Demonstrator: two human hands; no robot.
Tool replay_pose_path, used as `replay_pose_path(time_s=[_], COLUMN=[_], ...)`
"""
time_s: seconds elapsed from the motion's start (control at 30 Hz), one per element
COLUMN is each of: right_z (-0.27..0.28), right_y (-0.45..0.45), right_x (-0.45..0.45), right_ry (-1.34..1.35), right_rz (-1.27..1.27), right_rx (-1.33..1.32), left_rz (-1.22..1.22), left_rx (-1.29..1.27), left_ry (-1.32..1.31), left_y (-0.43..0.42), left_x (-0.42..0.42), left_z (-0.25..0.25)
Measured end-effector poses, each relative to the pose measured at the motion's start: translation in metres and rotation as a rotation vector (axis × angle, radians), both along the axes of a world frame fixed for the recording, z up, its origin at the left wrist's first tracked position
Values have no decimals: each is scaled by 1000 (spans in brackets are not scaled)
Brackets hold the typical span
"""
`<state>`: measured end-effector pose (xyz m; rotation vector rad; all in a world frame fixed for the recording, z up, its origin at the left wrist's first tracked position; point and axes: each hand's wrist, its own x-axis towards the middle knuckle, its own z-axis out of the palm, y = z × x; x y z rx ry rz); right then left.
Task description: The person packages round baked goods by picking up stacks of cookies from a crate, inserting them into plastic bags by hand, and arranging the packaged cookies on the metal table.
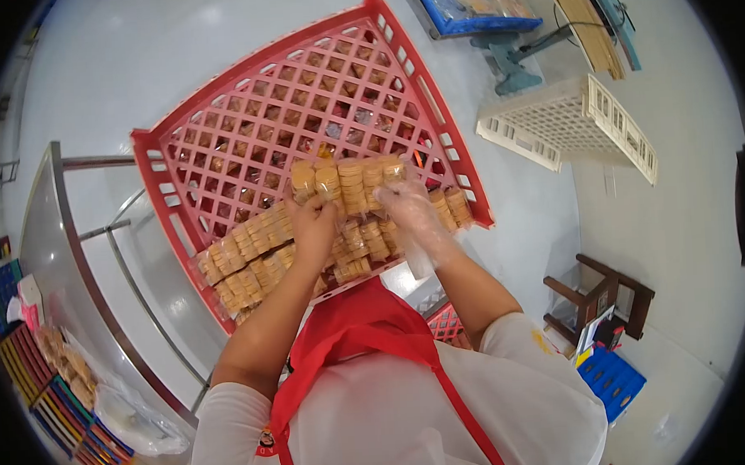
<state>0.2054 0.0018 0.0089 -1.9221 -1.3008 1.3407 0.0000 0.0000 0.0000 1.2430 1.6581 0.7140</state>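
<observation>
Apron [355,320] at the near side of the crate [249,67], a worker handles a pack [352,186] of stacked biscuits with both hands. The left hand [312,225] pinches the pack's near left part between thumb and fingers; the right hand [409,208], in a clear glove, closes around its right end, though the fingertips are partly lost in the shiny film. The pack sits over the crate's middle, just beyond the rows [248,239] of similar packs along the crate's near side; whether it touches the lattice floor cannot be told.

Good handling here looks to be a matter of even support: both ends kept level, so that the stacks stay upright in their wrap, and pressure light enough to spare the brittle-looking biscuits. Squaring the pack to the rows, edge against edge, should save room in the crate. The loose glove deserves care too, since its film could catch under a pack.

Brown wrapped goods show beneath the crate's lattice. A metal frame [85,255] stands left of the crate, a white crate [567,124] to its right, and a blue tray [488,25] beyond its far right corner.
</observation>
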Motion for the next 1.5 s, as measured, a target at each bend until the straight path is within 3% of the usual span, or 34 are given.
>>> replay_pose_path(time_s=[0.1, 0.23, 0.27, 0.4, 0.47, 0.53, 0.6, 0.67, 0.73, 0.83, 1.0, 1.07, 1.13, 1.23, 1.33, 1.4, 1.5], right_z=[74, 164, 181, 216, 249, 260, 274, 297, 304, 297, 302, 307, 308, 304, 294, 294, 280], right_y=[-7, -13, -15, -35, -51, -82, -121, -166, -215, -284, -380, -399, -409, -424, -434, -442, -434], right_x=[-25, -88, -101, -174, -207, -254, -297, -331, -369, -427, -499, -517, -529, -554, -596, -611, -627], right_ry=[-145, 29, 19, 252, 109, 460, 575, 445, 573, 1043, 1360, 1070, 847, 893, 1261, 1383, 1206], right_rz=[42, 168, 238, 410, 616, 699, 817, 940, 1050, 1166, 1256, 1215, 1220, 1347, 1338, 1319, 1372], right_rx=[555, 939, 1016, 1352, 1542, 1519, 1491, 1494, 1409, 1187, 977, 1479, 1706, 1634, 1496, 1400, 1477], left_rz=[14, 58, 99, 234, 319, 345, 407, 501, 595, 654, 745, 751, 768, 807, 950, 989, 1045], left_rx=[260, 570, 667, 930, 1042, 1024, 996, 951, 969, 1122, 980, 938, 912, 845, 819, 812, 753], left_ry=[-17, 188, 111, 339, 452, 727, 961, 1020, 956, 912, 1295, 1344, 1359, 1412, 1191, 1262, 1271], left_y=[-12, -59, -74, -149, -191, -248, -307, -372, -434, -522, -615, -641, -657, -673, -681, -677, -673], left_x=[-12, -75, -91, -150, -178, -205, -227, -244, -262, -290, -317, -324, -332, -342, -350, -354, -362], left_z=[79, 171, 181, 224, 241, 257, 271, 276, 268, 250, 269, 276, 274, 272, 258, 253, 260])
